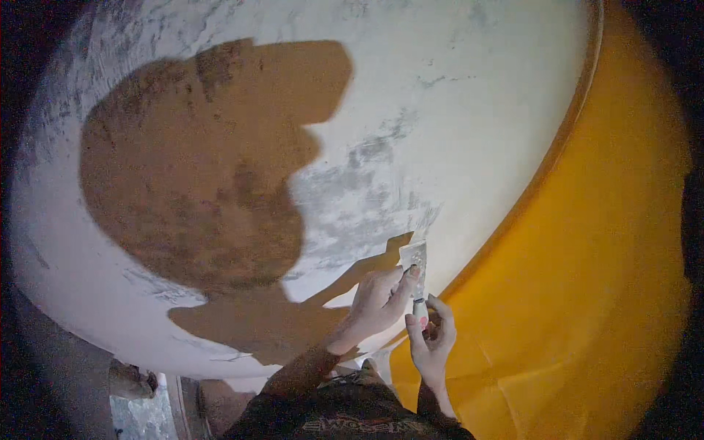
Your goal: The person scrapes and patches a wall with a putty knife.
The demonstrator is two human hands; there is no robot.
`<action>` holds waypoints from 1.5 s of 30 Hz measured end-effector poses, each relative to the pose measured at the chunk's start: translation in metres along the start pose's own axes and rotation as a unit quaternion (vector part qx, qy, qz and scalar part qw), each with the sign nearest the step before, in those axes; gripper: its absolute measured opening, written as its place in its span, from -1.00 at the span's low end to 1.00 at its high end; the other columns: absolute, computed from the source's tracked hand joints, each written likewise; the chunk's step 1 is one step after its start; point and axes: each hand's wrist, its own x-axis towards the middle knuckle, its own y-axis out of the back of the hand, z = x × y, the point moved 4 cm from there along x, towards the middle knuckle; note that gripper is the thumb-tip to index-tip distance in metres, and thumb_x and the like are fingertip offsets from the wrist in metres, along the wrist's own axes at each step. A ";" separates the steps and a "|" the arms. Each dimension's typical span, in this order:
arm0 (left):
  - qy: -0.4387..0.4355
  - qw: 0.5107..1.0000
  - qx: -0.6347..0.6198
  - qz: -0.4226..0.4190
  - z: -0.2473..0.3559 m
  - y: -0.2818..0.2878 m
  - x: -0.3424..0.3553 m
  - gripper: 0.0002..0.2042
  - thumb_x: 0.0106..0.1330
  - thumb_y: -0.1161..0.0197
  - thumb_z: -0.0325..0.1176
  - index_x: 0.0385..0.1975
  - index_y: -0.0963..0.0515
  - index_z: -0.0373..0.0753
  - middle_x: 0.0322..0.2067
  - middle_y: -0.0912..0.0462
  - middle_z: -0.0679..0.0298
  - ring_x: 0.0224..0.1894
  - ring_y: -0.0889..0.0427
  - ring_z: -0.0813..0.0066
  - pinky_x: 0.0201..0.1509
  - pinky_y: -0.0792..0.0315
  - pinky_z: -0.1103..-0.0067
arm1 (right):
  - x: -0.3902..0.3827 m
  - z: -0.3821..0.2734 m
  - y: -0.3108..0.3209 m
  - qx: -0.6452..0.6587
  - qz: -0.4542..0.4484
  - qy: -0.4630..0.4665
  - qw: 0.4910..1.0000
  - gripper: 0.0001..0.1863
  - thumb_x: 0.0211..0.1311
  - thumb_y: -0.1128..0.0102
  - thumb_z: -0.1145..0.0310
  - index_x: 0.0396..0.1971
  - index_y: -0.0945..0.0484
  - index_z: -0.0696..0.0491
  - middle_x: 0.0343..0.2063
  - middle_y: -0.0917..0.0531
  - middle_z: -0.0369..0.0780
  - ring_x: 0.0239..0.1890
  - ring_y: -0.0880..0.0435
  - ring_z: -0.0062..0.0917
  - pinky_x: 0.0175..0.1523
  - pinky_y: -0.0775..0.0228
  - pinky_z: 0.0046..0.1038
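Observation:
A scraper, or putty knife (421, 315), with a flat metal blade and a pale handle marked with red, stands blade-up in front of my chest. My right hand (434, 343) closes its thumb and fingers around the handle. At the blade's lower part my left hand (379, 299) has its thumb against the metal, the other fingers curled and partly hidden. Whitish smears show on the blade. Its upper edge appears close to a large curved white surface (506, 139), where streaky marks lie just above it; I cannot tell whether they touch.
Grey, patchy smears (367, 183) cover parts of the white surface. A large brown-looking shadow (198, 169) falls across its left half. Along the right side curves an orange panel or sheet (587, 293). At the lower left there is a brownish object (132, 381), too dim to name.

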 end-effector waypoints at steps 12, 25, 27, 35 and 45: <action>-0.072 0.994 -0.070 0.036 0.037 0.033 -0.008 -0.85 0.14 -0.17 -0.48 -0.28 -0.50 -0.26 -0.48 -0.53 0.28 -0.47 -0.48 0.63 -0.51 -0.29 0.69 | -0.023 -0.004 0.018 -0.042 0.040 0.056 0.997 -0.75 0.17 -0.05 0.53 -0.14 -0.35 0.22 -0.37 -0.40 -0.27 -0.46 -0.37 -0.70 -0.36 -0.24 -0.68; -0.071 0.993 -0.079 0.043 0.052 0.056 -0.027 -0.91 0.11 -0.20 -0.50 -0.38 -0.53 -0.27 -0.47 -0.56 0.26 -0.51 -0.48 0.60 -0.53 -0.26 0.69 | -0.028 -0.009 0.011 -0.020 0.020 0.143 0.989 -0.74 0.11 -0.11 0.51 -0.18 -0.38 0.21 -0.36 -0.40 -0.22 -0.52 -0.37 -0.67 -0.47 -0.19 -0.67; -0.077 0.993 -0.075 0.048 0.052 0.059 -0.028 -0.90 0.10 -0.21 -0.50 -0.38 -0.53 -0.27 -0.48 -0.56 0.26 -0.51 -0.47 0.60 -0.52 -0.25 0.69 | -0.028 -0.011 0.009 -0.022 0.021 0.165 0.986 -0.73 0.10 -0.11 0.52 -0.18 -0.38 0.20 -0.35 -0.41 -0.21 -0.51 -0.37 -0.65 -0.46 -0.19 -0.66; -0.084 0.991 -0.088 0.050 0.045 0.070 -0.031 -0.90 0.09 -0.21 -0.51 -0.37 -0.53 -0.26 -0.48 -0.57 0.28 -0.50 -0.46 0.62 -0.50 -0.25 0.70 | -0.026 -0.017 -0.001 -0.008 0.018 0.201 0.979 -0.72 0.06 -0.13 0.52 -0.19 -0.39 0.20 -0.41 -0.43 -0.17 -0.49 -0.36 -0.57 -0.43 -0.19 -0.57; -0.066 0.993 -0.089 0.044 0.037 0.071 -0.030 -0.90 0.12 -0.19 -0.50 -0.36 -0.53 -0.27 -0.42 -0.56 0.29 -0.46 -0.44 0.64 -0.48 -0.25 0.70 | -0.024 -0.014 -0.006 0.001 0.024 0.215 0.976 -0.69 -0.03 -0.19 0.55 -0.21 -0.44 0.22 -0.41 -0.51 -0.05 -0.45 -0.46 -0.40 -0.37 -0.30 -0.48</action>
